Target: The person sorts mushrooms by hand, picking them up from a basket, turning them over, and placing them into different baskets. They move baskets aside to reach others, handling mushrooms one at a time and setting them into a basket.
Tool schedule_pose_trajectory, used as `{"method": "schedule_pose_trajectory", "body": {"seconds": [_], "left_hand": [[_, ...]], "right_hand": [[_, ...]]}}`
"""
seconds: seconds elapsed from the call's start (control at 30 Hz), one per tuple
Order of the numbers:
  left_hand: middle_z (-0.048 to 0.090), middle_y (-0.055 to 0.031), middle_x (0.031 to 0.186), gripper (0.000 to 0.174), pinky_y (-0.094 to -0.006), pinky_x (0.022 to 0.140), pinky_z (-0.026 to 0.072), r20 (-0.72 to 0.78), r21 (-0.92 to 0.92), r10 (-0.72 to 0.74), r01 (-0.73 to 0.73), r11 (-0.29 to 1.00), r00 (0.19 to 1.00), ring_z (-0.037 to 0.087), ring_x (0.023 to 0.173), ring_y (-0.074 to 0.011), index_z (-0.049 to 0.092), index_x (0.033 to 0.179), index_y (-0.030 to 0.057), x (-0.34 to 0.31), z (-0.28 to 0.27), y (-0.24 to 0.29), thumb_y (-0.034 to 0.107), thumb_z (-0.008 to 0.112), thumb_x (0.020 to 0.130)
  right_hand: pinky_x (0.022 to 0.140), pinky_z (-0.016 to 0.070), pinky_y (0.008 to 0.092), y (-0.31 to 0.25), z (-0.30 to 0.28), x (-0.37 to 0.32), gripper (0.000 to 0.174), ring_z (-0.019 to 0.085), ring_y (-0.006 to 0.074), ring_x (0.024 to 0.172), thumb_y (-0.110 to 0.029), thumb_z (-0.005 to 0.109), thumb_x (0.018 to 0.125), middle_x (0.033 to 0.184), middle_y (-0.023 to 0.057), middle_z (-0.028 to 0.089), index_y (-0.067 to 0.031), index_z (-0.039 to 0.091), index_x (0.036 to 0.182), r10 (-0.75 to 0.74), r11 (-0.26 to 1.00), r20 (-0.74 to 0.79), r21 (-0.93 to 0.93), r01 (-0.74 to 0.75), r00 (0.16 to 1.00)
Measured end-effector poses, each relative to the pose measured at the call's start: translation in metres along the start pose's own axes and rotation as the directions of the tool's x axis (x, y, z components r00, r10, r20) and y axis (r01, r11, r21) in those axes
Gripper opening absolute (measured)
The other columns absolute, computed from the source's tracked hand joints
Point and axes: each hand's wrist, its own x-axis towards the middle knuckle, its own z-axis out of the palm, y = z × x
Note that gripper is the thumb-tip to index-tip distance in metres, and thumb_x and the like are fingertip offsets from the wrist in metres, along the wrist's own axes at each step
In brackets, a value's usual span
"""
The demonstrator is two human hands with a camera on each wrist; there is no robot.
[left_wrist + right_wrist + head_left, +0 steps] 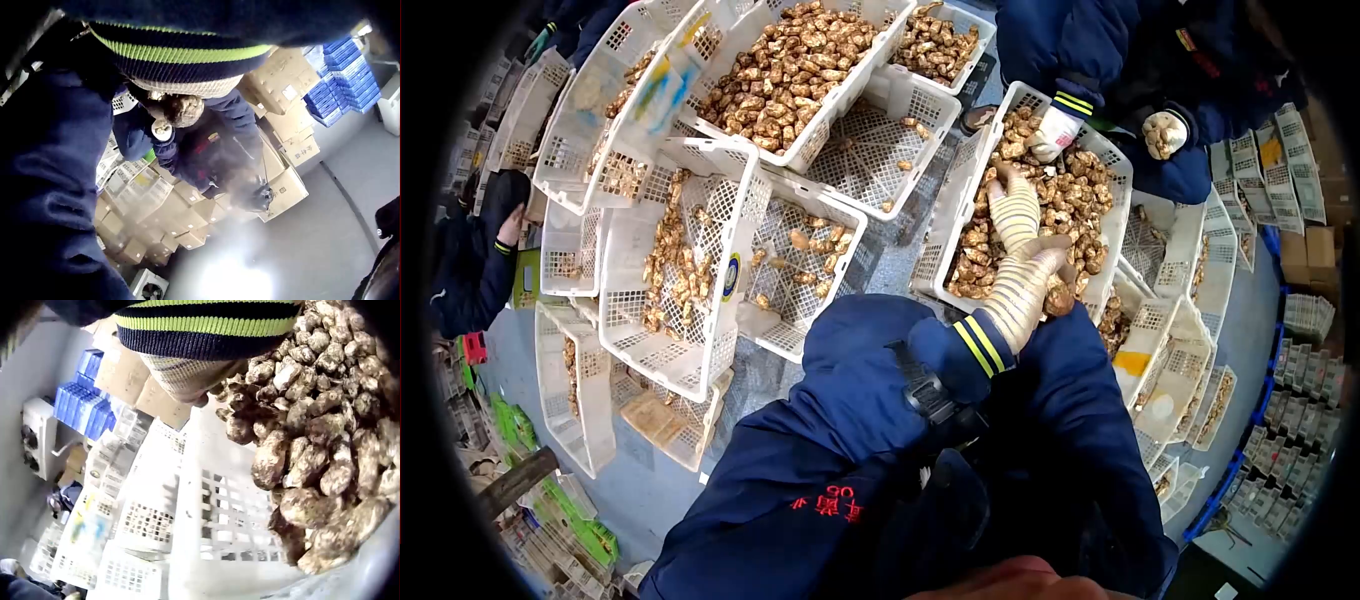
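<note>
A blue-grey floor (640, 465) carries crowded white plastic crates, with cardboard boxes (281, 81), stacks of blue boxes (344, 84) and a wall fan unit (39, 440) showing beyond them in the wrist views. Close before the seated person stands the work crate (215, 569), its mesh sides heaped round with brown-and-white knobbly lumps (1080, 190).

The left hand (1025, 285), in a cream striped glove, is over the near part of this crate. Its fingers curl round one lump, which shows just past the cuff in the left wrist view. A black strapped device (935, 395) sits on the same forearm, behind a navy sleeve cuff with two yellow-green stripes.

The right hand (1015, 215), gloved alike, reaches over the heap farther in; its wrist is hidden, and I cannot tell how far its fingers are bent or whether they have hold of anything.

A second person's white glove (1054, 135) is at the far side of the same heap. To the left, a big crate (855, 95) is piled full, a smaller crate (795, 325) holds only scattered lumps, and another has blue and yellow paint (662, 95) on its side.
</note>
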Motion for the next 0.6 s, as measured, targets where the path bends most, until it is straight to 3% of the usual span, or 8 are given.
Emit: {"method": "schedule_pose_trajectory", "body": {"seconds": [0.07, 0.1, 0.2, 0.3, 0.37, 0.4, 0.5, 0.6], "left_hand": [[0.057, -0.0082, 0.080, 0.036, -0.0283, 0.058, 0.0470, -0.012, 0.000, -0.031, 0.031, 1.000, 0.999, 0.056, 0.069, -0.0176, 0.052, 0.121, -0.0019, 0.002, 0.000, -0.001, 0.019, 0.052, 0.092], [0.057, -0.0082, 0.080, 0.036, -0.0286, 0.059, 0.0476, -0.021, -0.001, -0.049, 0.049, 0.999, 0.999, 0.057, 0.070, -0.0178, 0.052, 0.121, -0.0016, 0.003, -0.001, -0.002, 0.019, 0.052, 0.092], [0.057, -0.0077, 0.080, 0.035, -0.0288, 0.058, 0.0476, 0.011, -0.008, -0.006, 0.006, 1.000, 1.000, 0.057, 0.070, -0.0176, 0.052, 0.122, -0.0003, 0.009, -0.006, -0.007, 0.017, 0.055, 0.091], [0.057, -0.0069, 0.081, 0.036, -0.0290, 0.058, 0.0475, -0.027, -0.016, -0.045, 0.045, 0.999, 0.999, 0.057, 0.072, -0.0175, 0.052, 0.122, 0.0022, 0.008, -0.004, -0.010, 0.016, 0.056, 0.090], [0.057, -0.0069, 0.081, 0.036, -0.0285, 0.058, 0.0470, -0.028, -0.001, -0.069, 0.069, 0.998, 0.997, 0.056, 0.074, -0.0173, 0.052, 0.123, 0.0030, 0.010, -0.007, -0.013, 0.015, 0.056, 0.089], [0.057, -0.0072, 0.081, 0.036, -0.0287, 0.060, 0.0472, -0.022, -0.001, -0.062, 0.062, 0.998, 0.998, 0.057, 0.074, -0.0174, 0.052, 0.123, 0.0026, 0.010, -0.008, -0.011, 0.015, 0.056, 0.089], [0.061, -0.0083, 0.087, 0.037, -0.0297, 0.073, 0.0475, -0.016, 0.049, 0.040, -0.039, 0.998, 0.999, 0.057, 0.080, -0.0182, 0.052, 0.121, 0.0002, 0.017, -0.015, -0.021, 0.014, 0.057, 0.088], [0.059, -0.0101, 0.100, 0.052, -0.0308, 0.076, 0.0475, -0.243, 0.102, 0.095, -0.072, 0.992, 0.965, 0.056, 0.088, -0.0189, 0.044, 0.131, -0.0001, 0.028, -0.027, -0.036, 0.011, 0.059, 0.083]], "right_hand": [[0.098, 0.0414, 0.0488, -0.002, 0.008, 0.002, 0.051, 0.052, 0.0403, 0.115, -0.021, 0.063, 0.079, 0.117, 0.0241, 0.059, -0.0089, 0.053, 0.127, 0.083, 0.924, 0.120, -0.382, -0.031, 0.989], [0.102, 0.0358, 0.0498, 0.000, 0.016, 0.004, 0.055, 0.047, 0.0409, 0.120, -0.025, 0.064, 0.075, 0.121, 0.0224, 0.058, -0.0115, 0.053, 0.127, 0.054, 0.902, 0.140, -0.431, 0.012, 0.989], [0.099, 0.0387, 0.0479, 0.013, 0.024, 0.002, 0.055, 0.052, 0.0376, 0.114, -0.023, 0.065, 0.074, 0.117, 0.0206, 0.060, -0.0119, 0.053, 0.127, -0.036, 0.843, 0.105, -0.531, 0.087, 0.994], [0.096, 0.0430, 0.0436, 0.005, 0.003, 0.003, 0.058, 0.056, 0.0339, 0.109, -0.024, 0.066, 0.073, 0.113, 0.0188, 0.062, -0.0118, 0.053, 0.127, 0.100, 0.931, 0.198, -0.365, -0.022, 0.975], [0.091, 0.0477, 0.0364, 0.016, -0.002, -0.003, 0.060, 0.060, 0.0269, 0.101, -0.019, 0.068, 0.073, 0.110, 0.0150, 0.063, -0.0082, 0.052, 0.129, 0.114, 0.993, 0.238, 0.011, -0.120, 0.964], [0.090, 0.0484, 0.0350, 0.013, -0.010, -0.012, 0.060, 0.060, 0.0254, 0.100, -0.017, 0.068, 0.073, 0.110, 0.0142, 0.063, -0.0065, 0.051, 0.130, 0.130, 0.951, 0.226, 0.247, -0.186, 0.965], [0.087, 0.0477, 0.0302, 0.031, -0.027, -0.018, 0.055, 0.058, 0.0197, 0.096, -0.014, 0.066, 0.079, 0.109, 0.0087, 0.061, -0.0048, 0.050, 0.131, 0.176, 0.760, 0.251, 0.580, -0.293, 0.952], [0.083, 0.0474, 0.0263, 0.015, -0.070, -0.037, 0.048, 0.057, 0.0159, 0.092, -0.014, 0.065, 0.083, 0.103, 0.0069, 0.061, -0.0054, 0.052, 0.129, 0.305, 0.458, 0.323, 0.775, -0.435, 0.896]]}}
